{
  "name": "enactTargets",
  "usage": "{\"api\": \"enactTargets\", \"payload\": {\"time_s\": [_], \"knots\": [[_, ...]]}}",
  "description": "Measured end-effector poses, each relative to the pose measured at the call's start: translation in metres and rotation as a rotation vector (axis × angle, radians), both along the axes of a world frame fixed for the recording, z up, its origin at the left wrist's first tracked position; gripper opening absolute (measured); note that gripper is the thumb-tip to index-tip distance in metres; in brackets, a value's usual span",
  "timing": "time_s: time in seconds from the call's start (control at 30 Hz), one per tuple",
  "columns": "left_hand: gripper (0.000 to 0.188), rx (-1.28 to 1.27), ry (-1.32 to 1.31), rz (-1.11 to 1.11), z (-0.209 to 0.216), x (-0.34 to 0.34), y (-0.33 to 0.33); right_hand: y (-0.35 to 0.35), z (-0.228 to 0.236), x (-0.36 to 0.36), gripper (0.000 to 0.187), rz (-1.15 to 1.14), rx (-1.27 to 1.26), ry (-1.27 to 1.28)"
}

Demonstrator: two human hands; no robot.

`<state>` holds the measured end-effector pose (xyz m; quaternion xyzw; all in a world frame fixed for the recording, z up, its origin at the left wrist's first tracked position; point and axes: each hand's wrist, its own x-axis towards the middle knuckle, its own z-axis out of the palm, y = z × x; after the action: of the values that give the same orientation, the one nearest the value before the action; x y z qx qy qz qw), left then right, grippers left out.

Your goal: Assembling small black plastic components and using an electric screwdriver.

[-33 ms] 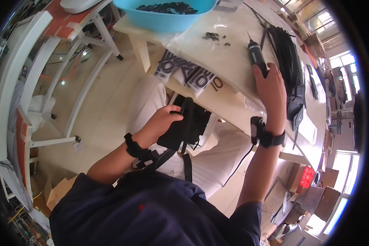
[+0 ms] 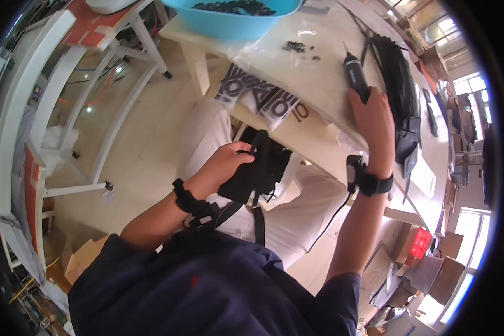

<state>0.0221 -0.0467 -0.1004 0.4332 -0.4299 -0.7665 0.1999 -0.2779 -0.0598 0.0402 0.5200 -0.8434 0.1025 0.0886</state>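
Hands (image 2: pixel 225 167) on black fabric (image 2: pixel 272 162), partly hidden pointed tool (image 2: pixel 354 73)

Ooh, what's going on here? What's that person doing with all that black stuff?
Someone is sitting at a pale table. The left hand holds a black item over the lap. The right hand is at the near end of a black tool with a thin tip; how firmly it grips is hard to tell. Long black strips lie to the tool's right, small black bits lie to its left, and a blue tub holds more dark pieces.
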Motion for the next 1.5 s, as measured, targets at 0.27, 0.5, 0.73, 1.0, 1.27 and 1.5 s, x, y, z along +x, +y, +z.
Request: {"api": "enactTargets", "payload": {"time_s": [0.27, 0.5, 0.73, 1.0, 1.27, 1.5], "knots": [[0.021, 0.226, 0.037, 0.067, -0.005, 0.021, 0.001, 0.024, 0.014, 0.01, 0.047, 0.136, -0.212, -0.223], [0.032, -0.064, 0.012, -0.083, 0.035, 0.018, 0.013, 0.177, 0.02, 0.074, 0.046, 0.069, -0.285, -1.285], [0.033, -0.457, 0.037, -0.181, 0.06, -0.005, 0.025, 0.235, -0.029, 0.103, 0.052, 0.017, 0.109, -1.392], [0.031, -0.82, -0.062, -0.212, 0.062, -0.017, 0.032, 0.237, -0.032, 0.11, 0.049, 0.091, 0.147, -1.249], [0.03, -0.858, -0.16, -0.197, 0.065, -0.015, 0.036, 0.231, -0.033, 0.112, 0.045, 0.126, 0.158, -1.201], [0.031, -0.996, -0.208, -0.178, 0.06, -0.014, 0.038, 0.233, -0.033, 0.113, 0.045, 0.134, 0.158, -1.169]]}}
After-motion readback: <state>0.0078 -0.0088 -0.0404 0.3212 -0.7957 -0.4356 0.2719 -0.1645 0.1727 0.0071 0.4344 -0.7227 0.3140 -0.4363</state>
